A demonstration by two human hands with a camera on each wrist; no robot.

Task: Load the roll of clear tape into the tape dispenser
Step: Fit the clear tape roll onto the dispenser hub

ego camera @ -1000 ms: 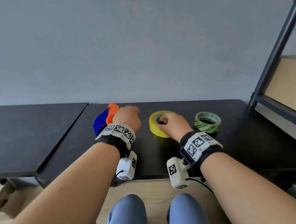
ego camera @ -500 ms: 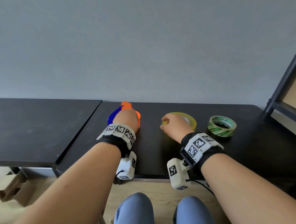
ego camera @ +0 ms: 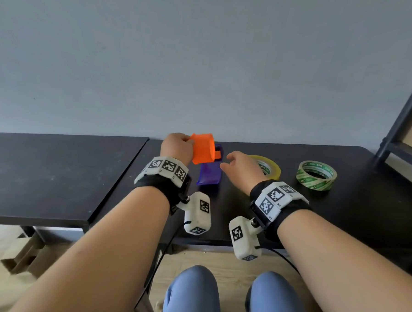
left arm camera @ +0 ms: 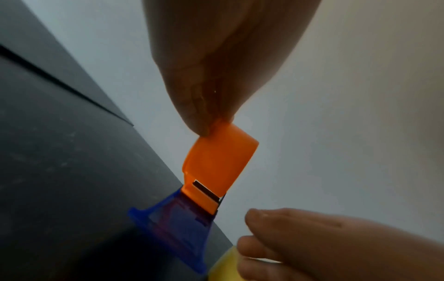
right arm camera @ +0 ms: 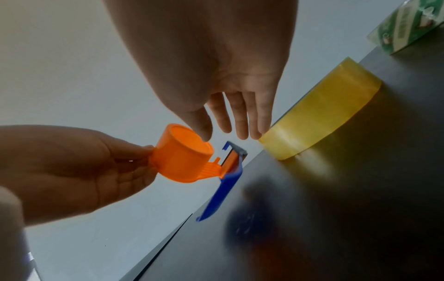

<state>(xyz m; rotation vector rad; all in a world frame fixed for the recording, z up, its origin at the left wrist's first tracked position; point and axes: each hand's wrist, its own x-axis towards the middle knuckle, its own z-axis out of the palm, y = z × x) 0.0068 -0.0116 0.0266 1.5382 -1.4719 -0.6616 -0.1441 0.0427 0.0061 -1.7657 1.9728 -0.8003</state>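
The tape dispenser has an orange drum [ego camera: 203, 151] [right arm camera: 183, 155] [left arm camera: 216, 161] and a blue handle [ego camera: 210, 176] [right arm camera: 221, 192] [left arm camera: 175, 224]. My left hand [ego camera: 176, 147] [right arm camera: 72, 165] grips the orange drum and holds it up, while the blue handle slopes down to the black table [ego camera: 340, 210]. My right hand [ego camera: 240, 168] [right arm camera: 230, 121] hovers open just right of the dispenser, fingers straight, holding nothing. The yellowish clear tape roll [ego camera: 270, 167] [right arm camera: 324, 112] lies flat on the table right behind the right hand.
A green-printed tape roll [ego camera: 317, 174] [right arm camera: 408, 24] lies further right. A second black table [ego camera: 51, 171] adjoins on the left with a seam between. A dark shelf post [ego camera: 403, 113] stands at the far right. A grey wall runs behind.
My left hand has lifted the dispenser's orange drum off the table and turned it up. My right hand has let go of the yellowish roll and moved left toward the dispenser.
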